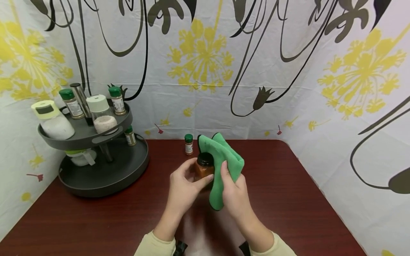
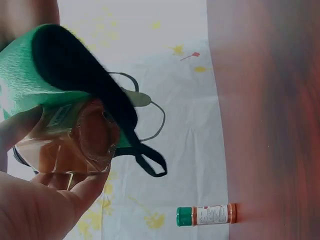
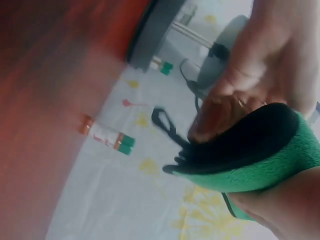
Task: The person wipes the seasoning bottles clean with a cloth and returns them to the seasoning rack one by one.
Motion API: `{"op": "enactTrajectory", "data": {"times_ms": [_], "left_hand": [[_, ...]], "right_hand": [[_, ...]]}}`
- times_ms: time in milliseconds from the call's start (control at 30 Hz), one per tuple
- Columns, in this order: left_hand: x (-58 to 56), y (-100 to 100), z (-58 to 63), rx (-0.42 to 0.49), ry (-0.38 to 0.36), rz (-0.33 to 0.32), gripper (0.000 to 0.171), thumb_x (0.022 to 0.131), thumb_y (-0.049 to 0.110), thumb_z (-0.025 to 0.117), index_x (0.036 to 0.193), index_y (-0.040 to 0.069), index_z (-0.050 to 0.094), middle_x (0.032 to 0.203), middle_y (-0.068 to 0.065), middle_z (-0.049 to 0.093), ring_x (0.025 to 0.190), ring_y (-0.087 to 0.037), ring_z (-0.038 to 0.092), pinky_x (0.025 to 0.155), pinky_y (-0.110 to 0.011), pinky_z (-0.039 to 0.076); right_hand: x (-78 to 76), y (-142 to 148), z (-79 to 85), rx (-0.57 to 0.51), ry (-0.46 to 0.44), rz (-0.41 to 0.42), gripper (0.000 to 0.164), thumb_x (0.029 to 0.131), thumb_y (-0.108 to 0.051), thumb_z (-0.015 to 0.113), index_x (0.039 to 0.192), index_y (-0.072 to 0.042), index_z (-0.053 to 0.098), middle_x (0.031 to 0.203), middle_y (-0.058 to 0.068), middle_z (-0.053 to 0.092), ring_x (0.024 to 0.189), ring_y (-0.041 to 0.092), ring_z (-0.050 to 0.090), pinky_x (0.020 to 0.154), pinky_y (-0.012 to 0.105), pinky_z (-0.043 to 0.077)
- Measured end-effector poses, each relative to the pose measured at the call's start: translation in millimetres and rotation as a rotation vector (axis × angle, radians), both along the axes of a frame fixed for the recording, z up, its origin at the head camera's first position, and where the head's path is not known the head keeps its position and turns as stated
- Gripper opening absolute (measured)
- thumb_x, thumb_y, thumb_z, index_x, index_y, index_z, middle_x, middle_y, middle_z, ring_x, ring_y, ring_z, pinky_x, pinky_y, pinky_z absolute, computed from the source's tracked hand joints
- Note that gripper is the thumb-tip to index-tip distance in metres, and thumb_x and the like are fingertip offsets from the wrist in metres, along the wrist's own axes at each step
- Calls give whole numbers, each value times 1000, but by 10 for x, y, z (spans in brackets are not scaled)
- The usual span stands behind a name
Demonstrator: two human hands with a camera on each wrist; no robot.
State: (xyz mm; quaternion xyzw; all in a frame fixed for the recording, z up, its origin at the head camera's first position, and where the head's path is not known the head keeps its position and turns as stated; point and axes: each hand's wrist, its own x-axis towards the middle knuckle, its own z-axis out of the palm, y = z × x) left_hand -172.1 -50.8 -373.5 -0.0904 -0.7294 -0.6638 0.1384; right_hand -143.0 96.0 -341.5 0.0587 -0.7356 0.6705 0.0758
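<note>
My left hand [image 1: 183, 185] grips a small clear spice jar [image 1: 204, 170] with a black lid and orange-brown powder inside, raised above the table. In the left wrist view the jar [image 2: 65, 145] is tilted, its base toward the camera. A folded green cloth [image 1: 229, 156] with dark edging is pinched by my right hand [image 1: 235, 195], thumb on top. The cloth lies against the jar's right side. In the right wrist view the cloth [image 3: 260, 165] curves round, its hanging loop beside the jar and left fingers.
A green-capped spice bottle [image 1: 189, 144] stands at the back of the dark red table [image 1: 272, 199]. On the left, a two-tier grey turntable rack [image 1: 105, 186] holds several jars and shakers. A patterned cloth backdrop [image 1: 205, 117] rises behind the table's far edge.
</note>
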Motion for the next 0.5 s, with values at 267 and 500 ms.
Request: {"op": "enactTrajectory", "data": {"times_ms": [267,500], "left_hand": [[-2,-81,15,-1,-16,38,56,73,28,88,124,25,65,113,2,71,98,-11,70,82,-29,59],[-6,-117,43,-37,-31,48,65,74,29,87,132,18,60,116,0,70,100,-12,71,82,-28,59]], "right_hand": [[10,-61,-293,42,-44,65,49,103,-54,36,127,-18,58,111,6,64,96,22,62,81,30,52],[19,-44,-339,51,-115,148,57,102,-57,34,122,-11,60,107,14,68,97,34,67,79,32,56]]}}
